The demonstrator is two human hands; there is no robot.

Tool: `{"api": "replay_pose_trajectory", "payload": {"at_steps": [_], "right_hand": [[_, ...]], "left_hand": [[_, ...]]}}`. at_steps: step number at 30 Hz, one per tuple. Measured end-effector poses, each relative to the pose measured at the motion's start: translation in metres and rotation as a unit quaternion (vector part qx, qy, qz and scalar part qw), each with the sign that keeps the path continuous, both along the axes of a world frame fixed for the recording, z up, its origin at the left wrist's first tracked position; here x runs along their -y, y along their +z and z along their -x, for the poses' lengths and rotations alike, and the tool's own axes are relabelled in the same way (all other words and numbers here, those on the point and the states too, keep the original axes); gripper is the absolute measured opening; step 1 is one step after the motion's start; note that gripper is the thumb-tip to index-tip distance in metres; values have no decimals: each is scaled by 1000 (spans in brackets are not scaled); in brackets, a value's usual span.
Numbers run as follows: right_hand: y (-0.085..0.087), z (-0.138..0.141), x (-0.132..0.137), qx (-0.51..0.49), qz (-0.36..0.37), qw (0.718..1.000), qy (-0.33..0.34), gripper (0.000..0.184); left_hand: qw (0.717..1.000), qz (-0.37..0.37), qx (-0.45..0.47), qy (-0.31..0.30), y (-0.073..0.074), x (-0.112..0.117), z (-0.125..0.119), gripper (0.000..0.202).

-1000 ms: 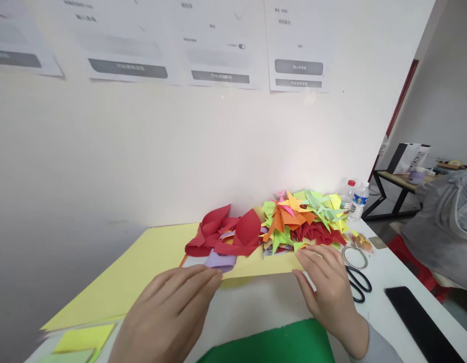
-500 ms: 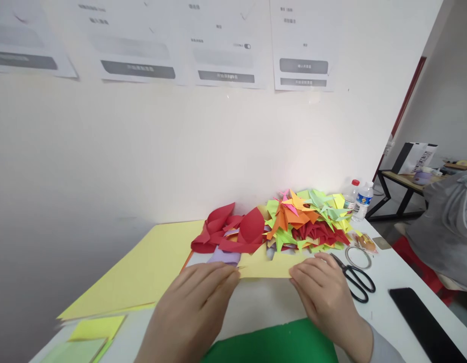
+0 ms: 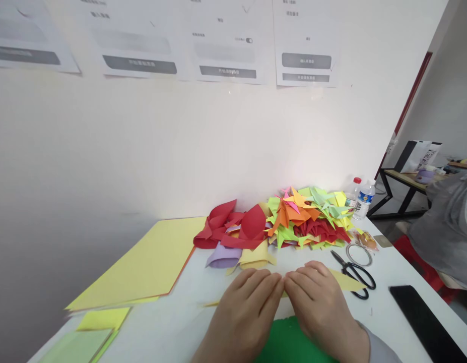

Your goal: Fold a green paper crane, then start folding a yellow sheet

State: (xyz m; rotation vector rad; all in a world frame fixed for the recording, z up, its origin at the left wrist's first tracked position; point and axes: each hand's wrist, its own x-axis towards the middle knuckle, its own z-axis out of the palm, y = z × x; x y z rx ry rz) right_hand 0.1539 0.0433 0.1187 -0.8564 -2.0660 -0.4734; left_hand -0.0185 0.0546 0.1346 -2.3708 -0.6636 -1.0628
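My left hand [image 3: 248,307] and my right hand [image 3: 320,297] are side by side with fingertips nearly meeting, both closed on a pale yellow paper strip [image 3: 344,280]. One pointed end of the strip sticks out past my right hand, over the scissors' handles. Its other end shows as a thin sliver left of my left hand. The fingers hide the strip's middle. Below the hands is a green sheet [image 3: 293,340], partly covered by them.
Beyond the hands lie rolled red paper pieces [image 3: 252,227] and a pile of folded paper shapes [image 3: 297,217]. Black scissors [image 3: 356,275], a tape ring [image 3: 359,255] and a black slab [image 3: 425,322] are to the right. Large yellow sheets [image 3: 142,262] lie left. Two bottles [image 3: 363,199] stand behind.
Both hands have drawn together, the left one moving right. The yellow strip, stretched between them before, is now mostly covered, with its ends out to the sides. The view has shifted slightly.
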Motion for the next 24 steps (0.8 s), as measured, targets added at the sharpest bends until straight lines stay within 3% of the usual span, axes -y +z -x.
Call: {"api": "replay_pose_trajectory", "payload": {"at_steps": [5,14,24], "right_hand": [[-1,-1,-1,-4,-17,999,-34,27],[2,-2,1,-12,-27,999,-45,28],[7,-15,-1,-51,-46,993,-95,28]], "left_hand": [[1000,1,-9,10,-1,-2,1,25],[998,52,-2,-23,14,-3,14,23],[999,47,13,0,29,-6,39,21]]}}
